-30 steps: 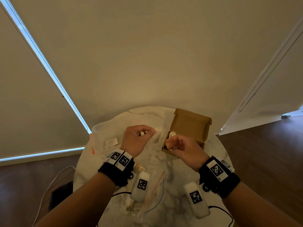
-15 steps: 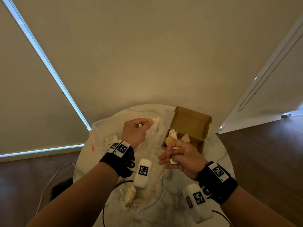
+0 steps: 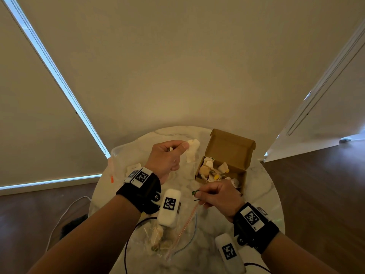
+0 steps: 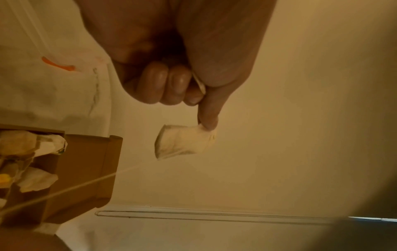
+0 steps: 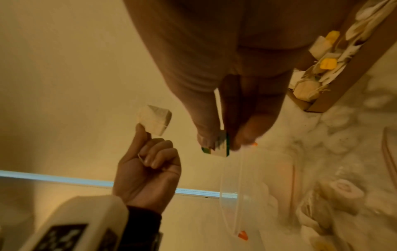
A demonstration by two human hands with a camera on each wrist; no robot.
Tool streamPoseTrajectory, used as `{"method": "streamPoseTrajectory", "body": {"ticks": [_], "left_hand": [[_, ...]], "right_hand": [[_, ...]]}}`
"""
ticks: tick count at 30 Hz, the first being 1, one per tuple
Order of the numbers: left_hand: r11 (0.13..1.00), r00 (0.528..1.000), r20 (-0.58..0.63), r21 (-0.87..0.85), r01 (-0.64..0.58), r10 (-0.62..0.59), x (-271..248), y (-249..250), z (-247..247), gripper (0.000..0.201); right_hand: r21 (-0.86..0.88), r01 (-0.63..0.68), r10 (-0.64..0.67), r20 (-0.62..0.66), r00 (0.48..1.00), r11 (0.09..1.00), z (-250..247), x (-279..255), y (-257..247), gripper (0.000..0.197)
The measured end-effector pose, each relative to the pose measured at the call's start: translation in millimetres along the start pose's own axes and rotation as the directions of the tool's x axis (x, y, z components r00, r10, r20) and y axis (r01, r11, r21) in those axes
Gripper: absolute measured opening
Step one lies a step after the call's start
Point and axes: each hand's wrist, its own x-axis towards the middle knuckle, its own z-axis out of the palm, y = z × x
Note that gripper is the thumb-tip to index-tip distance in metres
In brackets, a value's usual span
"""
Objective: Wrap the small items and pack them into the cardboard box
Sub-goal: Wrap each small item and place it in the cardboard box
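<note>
The right hand [image 3: 218, 193] has been drawn back from the open cardboard box [image 3: 225, 167] toward the body, and it is now held just in front of the box's near wall, above the marble worktop [image 3: 262, 186]. A small green-edged paper tag [image 5: 219, 149] is pinched between its thumb and fingertips. The left hand [image 3: 167, 157] has been kept raised beside the box, slightly higher than a second ago; a pale tea bag [image 4: 184, 142] is pinched at one corner by its thumb and forefinger, while the other fingers are curled in.

A thin string [image 4: 64, 190] can be seen in the left wrist view, running from the tea bag down past the box corner. It appears that the string has been pulled nearly taut between bag and tag, so the next step is judged to be winding it around the bag before packing.

Several wrapped bags with yellow tags [image 5: 327, 63] already lie inside the box, so the task is judged partly done. More unwrapped bags are left in a clear zip bag [image 3: 164, 240] on the near part of the worktop.
</note>
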Motion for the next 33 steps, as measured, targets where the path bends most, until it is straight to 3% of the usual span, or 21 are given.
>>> {"method": "streamPoseTrajectory", "body": {"ticks": [4,9,16,20,25,33], "left_hand": [[0.998,0.995,0.097,-0.053,0.026,-0.021,-8.5,4.8,-1.5,0.016],[0.994,0.977,0.208,-0.085,0.067,-0.048,-21.7,8.6,0.3,0.009],[0.995,0.979,0.203,-0.084,0.049,-0.031,-26.5,8.8,1.3,0.011],[0.994,0.974,0.223,-0.097,0.048,-0.026,-27.8,10.0,2.8,0.014],[0.985,0.971,0.231,-0.144,0.093,-0.058,-31.5,5.9,4.3,0.023],[0.963,0.959,0.185,-0.127,0.239,-0.214,-49.4,-18.3,3.1,0.018]], "right_hand": [[-0.066,0.037,-0.038,-0.017,0.999,0.997,-2.1,4.7,2.5,0.004],[0.050,-0.005,0.003,0.058,0.998,0.999,-2.2,10.0,-10.9,0.007],[0.092,-0.046,0.033,0.138,0.990,0.995,6.1,6.2,-16.3,0.019],[0.095,-0.066,0.056,0.109,0.992,0.993,5.1,7.3,-14.7,0.022],[0.176,-0.058,0.052,0.039,0.998,0.983,4.2,11.0,-20.1,0.011],[0.230,0.046,-0.019,-0.117,0.993,0.972,-5.7,19.4,-50.1,0.015]]}}
